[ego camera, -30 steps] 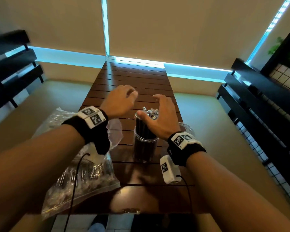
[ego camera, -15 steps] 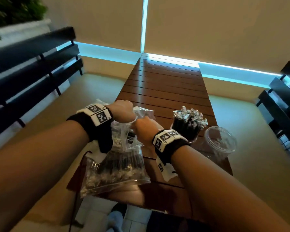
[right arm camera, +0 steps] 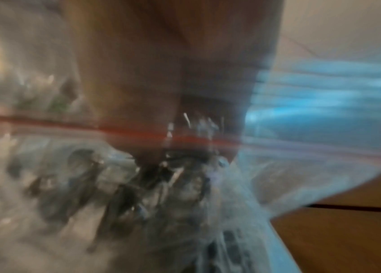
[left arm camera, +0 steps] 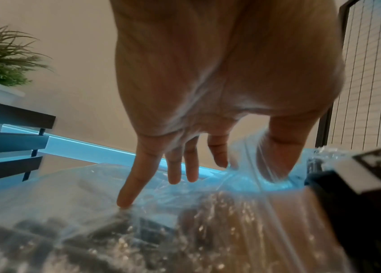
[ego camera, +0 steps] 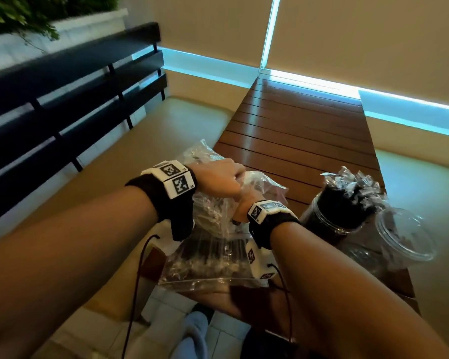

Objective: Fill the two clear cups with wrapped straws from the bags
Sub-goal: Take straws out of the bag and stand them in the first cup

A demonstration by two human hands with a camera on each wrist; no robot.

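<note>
Clear zip bags of black wrapped straws lie at the near left end of the slatted table. My left hand holds up the upper bag's mouth; in the left wrist view the thumb and forefinger pinch the plastic while the other fingers stay straight. My right hand is sunk into that bag, among blurred straws; its fingers are hidden. To the right stands a clear cup packed with straws, and beside it an empty clear cup.
A black slatted bench back and a planter run along the left. Beige seat cushions flank the table. Cables hang from both wrists over the table's near edge, above my legs.
Both hands left the full cup and went left to the bags. The left hand took hold of the bag's mouth, and the right hand pushed deeper inside. The view swung left.
</note>
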